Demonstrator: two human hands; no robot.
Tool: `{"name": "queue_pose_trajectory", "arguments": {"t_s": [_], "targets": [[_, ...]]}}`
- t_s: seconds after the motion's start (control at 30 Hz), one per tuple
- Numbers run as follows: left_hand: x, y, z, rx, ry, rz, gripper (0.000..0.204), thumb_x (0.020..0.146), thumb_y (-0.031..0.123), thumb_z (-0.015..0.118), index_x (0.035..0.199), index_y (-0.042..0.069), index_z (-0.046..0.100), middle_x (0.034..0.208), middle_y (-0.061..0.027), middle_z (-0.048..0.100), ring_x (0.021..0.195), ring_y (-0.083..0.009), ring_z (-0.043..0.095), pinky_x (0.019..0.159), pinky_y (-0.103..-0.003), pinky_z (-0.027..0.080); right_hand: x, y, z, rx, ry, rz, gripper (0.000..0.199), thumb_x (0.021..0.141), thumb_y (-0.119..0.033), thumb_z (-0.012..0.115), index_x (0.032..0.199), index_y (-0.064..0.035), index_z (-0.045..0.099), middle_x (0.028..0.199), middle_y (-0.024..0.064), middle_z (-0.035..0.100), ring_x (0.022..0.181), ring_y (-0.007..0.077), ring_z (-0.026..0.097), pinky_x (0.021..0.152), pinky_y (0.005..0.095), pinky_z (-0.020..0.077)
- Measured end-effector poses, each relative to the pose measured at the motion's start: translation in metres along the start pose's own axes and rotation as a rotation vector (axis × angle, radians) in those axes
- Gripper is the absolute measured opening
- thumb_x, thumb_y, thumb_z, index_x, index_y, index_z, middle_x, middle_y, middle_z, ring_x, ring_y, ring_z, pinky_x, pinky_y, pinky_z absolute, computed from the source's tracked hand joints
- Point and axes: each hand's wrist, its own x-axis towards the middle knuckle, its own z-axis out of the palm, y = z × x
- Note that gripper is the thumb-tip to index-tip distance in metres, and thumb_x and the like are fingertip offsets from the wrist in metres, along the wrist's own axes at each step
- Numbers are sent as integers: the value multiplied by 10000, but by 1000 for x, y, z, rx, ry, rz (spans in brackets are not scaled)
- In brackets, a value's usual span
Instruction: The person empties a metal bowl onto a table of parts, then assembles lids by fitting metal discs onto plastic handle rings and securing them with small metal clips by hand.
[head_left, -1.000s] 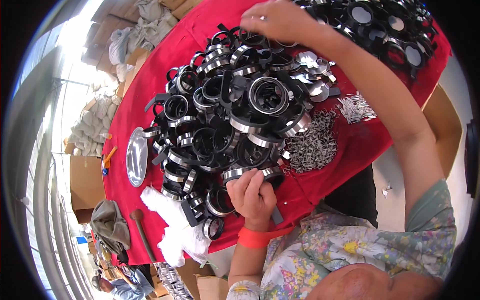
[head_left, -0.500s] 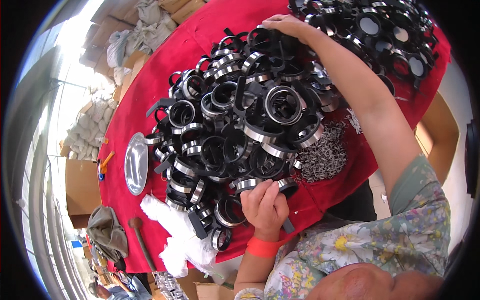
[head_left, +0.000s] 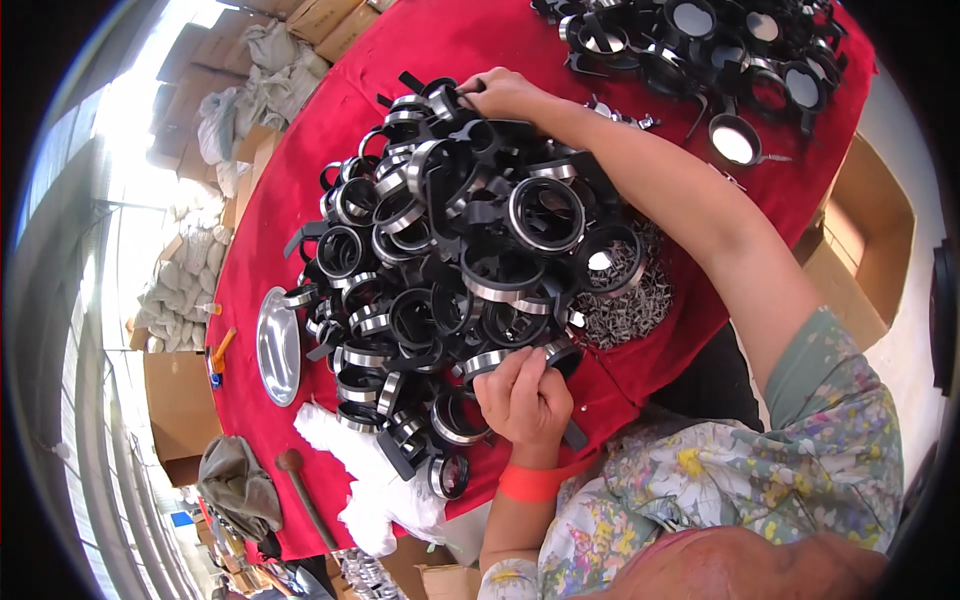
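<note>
A big heap of black rings with silver bands (head_left: 450, 260) covers the middle of a red-clothed table (head_left: 300, 150). My left hand (head_left: 522, 395) rests at the near edge of the heap, fingers curled on a black ring part (head_left: 560, 355). My right arm stretches across the heap, and my right hand (head_left: 500, 92) touches the black rings at its far side. What its fingers hold is hidden. A pile of small silver metal clips (head_left: 625, 300) lies just right of the heap, under my right forearm.
A second group of black ring frames (head_left: 700, 45) lies at the far right of the table. A round silver plate (head_left: 278, 345) and white cloth (head_left: 360, 480) sit at the left near edge. Cardboard boxes (head_left: 860, 240) and stuffed sacks (head_left: 180, 300) surround the table.
My right hand has drawn back from the far side toward the top of the heap. My left hand stays at the heap's near edge. The view has shifted closer.
</note>
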Motion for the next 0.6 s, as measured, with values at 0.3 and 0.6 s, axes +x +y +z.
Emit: {"name": "queue_pose_trajectory", "arguments": {"t_s": [0.3, 0.6], "targets": [[3, 2, 4, 11, 10, 37, 317, 686, -87, 622, 939, 92, 687, 924, -70, 674, 699, -236, 564, 622, -325, 417, 0, -45, 62, -66, -99, -88, 643, 832, -606, 568, 1146, -59, 690, 1182, 221, 655, 1134, 392, 614, 994, 456, 472], [-3, -3, -2, -34, 57, -24, 338, 693, -119, 590, 970, 52, 682, 947, -98, 670, 779, -256, 561, 661, -342, 439, 0, -8, -14, -185, -151, -304, 705, 860, -428, 682, 1375, 19, 500, 1302, 226, 591, 1166, 342, 597, 1004, 383, 467]]}}
